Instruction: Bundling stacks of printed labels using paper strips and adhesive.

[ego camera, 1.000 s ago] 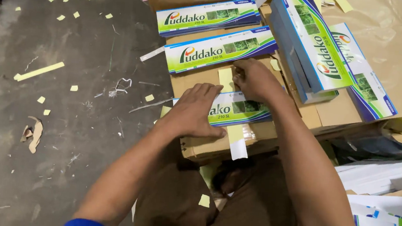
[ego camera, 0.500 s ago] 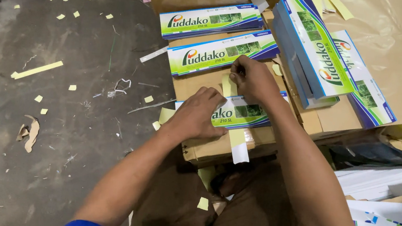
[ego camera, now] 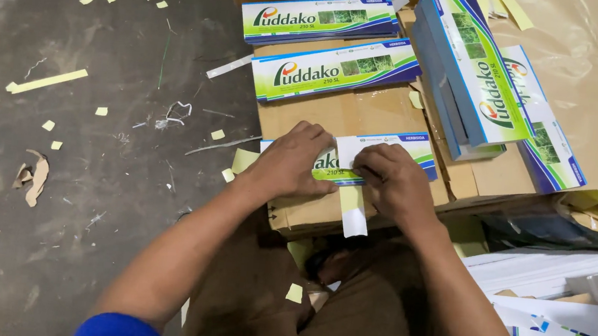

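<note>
Your right hand has come down from the far edge of the folded carton to meet your left over its middle. Your left hand (ego camera: 290,163) lies flat, fingers spread, pressing the blue-green folded carton (ego camera: 397,147) onto the brown cardboard box (ego camera: 364,112). Your right hand (ego camera: 394,182) curls closed, pinching the white strip (ego camera: 352,214) that hangs over the box's near edge. Further right, a stack of cartons (ego camera: 472,68) rests on brown paper (ego camera: 597,81).
</note>
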